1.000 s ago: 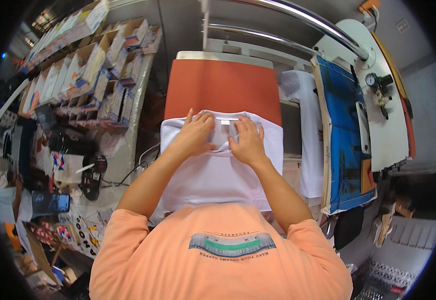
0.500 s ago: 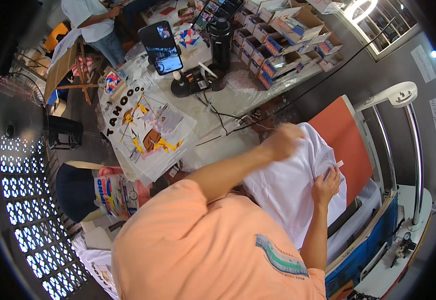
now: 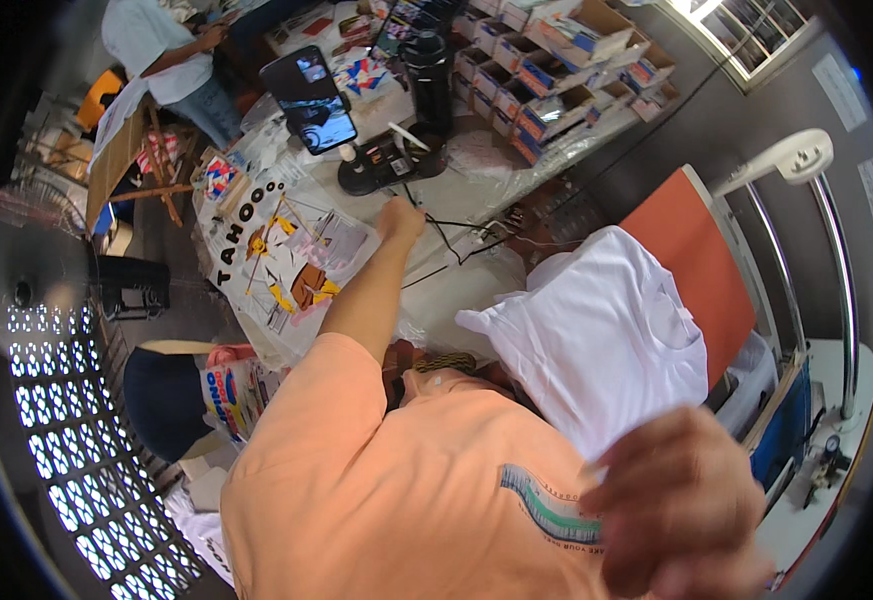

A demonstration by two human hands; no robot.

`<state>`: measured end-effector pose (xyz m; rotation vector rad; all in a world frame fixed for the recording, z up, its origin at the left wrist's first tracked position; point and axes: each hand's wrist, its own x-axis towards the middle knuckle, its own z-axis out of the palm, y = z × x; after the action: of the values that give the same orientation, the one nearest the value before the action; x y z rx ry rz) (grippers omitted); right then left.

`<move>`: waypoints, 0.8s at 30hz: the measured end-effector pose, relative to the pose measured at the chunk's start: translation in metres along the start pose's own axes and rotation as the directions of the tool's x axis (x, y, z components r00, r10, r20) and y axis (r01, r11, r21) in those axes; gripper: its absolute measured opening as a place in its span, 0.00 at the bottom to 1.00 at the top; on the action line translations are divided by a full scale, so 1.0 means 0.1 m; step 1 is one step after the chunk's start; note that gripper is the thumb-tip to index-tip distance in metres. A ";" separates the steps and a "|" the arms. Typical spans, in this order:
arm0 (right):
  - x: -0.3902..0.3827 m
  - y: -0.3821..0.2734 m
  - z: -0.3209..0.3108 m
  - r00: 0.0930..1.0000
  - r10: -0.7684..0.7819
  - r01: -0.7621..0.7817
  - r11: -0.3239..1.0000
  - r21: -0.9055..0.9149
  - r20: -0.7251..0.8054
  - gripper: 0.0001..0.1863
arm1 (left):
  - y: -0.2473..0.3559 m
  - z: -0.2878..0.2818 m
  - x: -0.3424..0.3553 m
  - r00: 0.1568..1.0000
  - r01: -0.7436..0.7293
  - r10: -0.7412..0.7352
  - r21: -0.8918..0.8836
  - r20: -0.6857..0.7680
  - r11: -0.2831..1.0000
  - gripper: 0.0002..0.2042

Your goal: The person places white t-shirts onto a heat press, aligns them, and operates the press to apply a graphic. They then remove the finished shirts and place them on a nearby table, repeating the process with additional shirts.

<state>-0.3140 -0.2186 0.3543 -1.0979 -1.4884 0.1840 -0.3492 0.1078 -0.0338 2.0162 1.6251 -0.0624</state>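
Note:
My left hand reaches over the table, by the right corner of a clear film sheet with a cartoon figure and black lettering. Its fingers look curled, but whatever they hold is hidden. Close to the camera at lower right, my right hand is smeared by motion, so its grip does not show. A white T-shirt lies spread over the orange pad of a heat press, collar toward the right. Neither hand appears to touch the shirt.
A phone on a stand and a black flask stand at the table's back. Stacked small cardboard boxes fill the far right. Black cables cross the table. A chrome-armed press frame rises at right. Another person works far left.
My left hand has left the shirt and moved left to the film sheet. My right hand has come off the shirt toward the camera. The shirt now lies flatter, its collar showing.

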 end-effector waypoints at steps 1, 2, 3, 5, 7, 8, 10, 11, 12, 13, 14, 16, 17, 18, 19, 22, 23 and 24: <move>0.21 -0.07 0.01 0.992 -0.076 0.063 0.989 0.132 0.099 0.11 | -0.21 -0.04 0.03 0.999 0.041 -0.041 -0.023 0.000 0.999 0.20; 0.26 -0.14 0.00 0.987 -0.068 0.042 0.983 0.177 0.144 0.12 | -0.22 -0.02 0.03 0.999 0.047 -0.047 -0.015 -0.026 0.999 0.19; 0.31 -0.21 0.00 0.980 -0.061 0.019 0.975 0.219 0.189 0.13 | -0.25 -0.01 0.03 0.997 0.055 -0.056 -0.009 -0.054 0.998 0.19; 0.23 -0.37 -0.02 0.980 0.077 -0.082 0.996 0.023 0.184 0.14 | 0.10 0.07 0.03 0.998 -0.046 0.047 0.019 -0.046 0.999 0.18; 0.06 -0.13 0.05 0.961 0.057 0.019 0.962 -0.271 0.270 0.10 | 0.04 0.12 0.07 0.998 -0.059 0.060 0.027 -0.025 0.998 0.17; -0.07 0.07 0.10 0.936 0.023 0.139 0.892 -0.429 0.351 0.07 | -0.10 0.12 0.12 0.999 -0.034 0.034 0.020 -0.019 0.999 0.17; -0.33 0.36 0.11 0.934 0.164 -0.040 0.931 -0.362 0.319 0.07 | -0.19 0.17 0.18 0.997 -0.038 0.038 0.008 -0.062 0.999 0.16; -0.55 0.47 0.08 0.925 0.291 -0.196 0.917 -0.349 0.244 0.07 | -0.33 0.26 0.35 0.992 -0.076 0.076 0.003 -0.097 0.997 0.15; -0.82 0.59 0.03 0.892 0.421 -0.355 0.877 -0.325 0.162 0.08 | -0.45 0.34 0.49 0.984 -0.092 0.087 -0.024 -0.153 0.996 0.13; -1.14 0.72 -0.04 0.833 0.552 -0.501 0.781 -0.374 0.036 0.09 | -0.37 0.34 0.43 0.959 -0.232 0.215 -0.076 -0.185 0.970 0.10; -1.48 0.83 -0.14 0.746 0.657 -0.638 0.656 -0.404 -0.110 0.09 | -0.09 0.23 0.17 0.922 -0.366 0.341 -0.125 -0.184 0.922 0.07; -2.06 0.98 -0.25 0.615 0.725 -0.778 0.495 -0.388 -0.308 0.08 | 0.09 0.10 -0.18 0.849 -0.518 0.525 -0.285 -0.058 0.807 0.04; -2.24 1.01 -0.27 0.541 0.733 -0.839 0.438 -0.324 -0.411 0.08 | 0.45 -0.02 -0.62 0.789 -0.456 0.588 -0.469 0.181 0.756 0.03; -2.35 1.05 -0.27 0.469 0.731 -0.883 0.399 -0.247 -0.495 0.08 | 0.85 -0.17 -1.19 0.666 -0.337 0.638 -0.608 0.386 0.719 0.03; -2.38 1.07 -0.28 0.399 0.726 -0.912 0.375 -0.165 -0.559 0.08 | 1.09 -0.23 -1.58 0.472 -0.445 0.731 -0.583 0.493 0.680 0.03; -2.36 1.05 -0.42 0.197 0.786 -0.947 0.308 0.095 -0.585 0.13 | 1.76 -0.30 -2.40 -0.006 -0.793 0.758 -0.465 0.652 0.394 0.06; -2.40 1.07 -0.49 0.192 0.801 -0.954 0.287 0.083 -0.567 0.14 | 1.89 -0.22 -2.49 -0.051 -0.799 0.770 -0.488 0.636 0.350 0.06; -2.50 1.12 -0.58 0.187 0.816 -0.961 0.266 0.069 -0.547 0.16 | 2.01 -0.12 -2.54 -0.095 -0.804 0.780 -0.510 0.619 0.306 0.07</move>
<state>-0.2487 -0.3607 0.1224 -2.0415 -0.1712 0.4852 -0.2370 -0.1377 0.1448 2.1000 -0.3878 -0.4908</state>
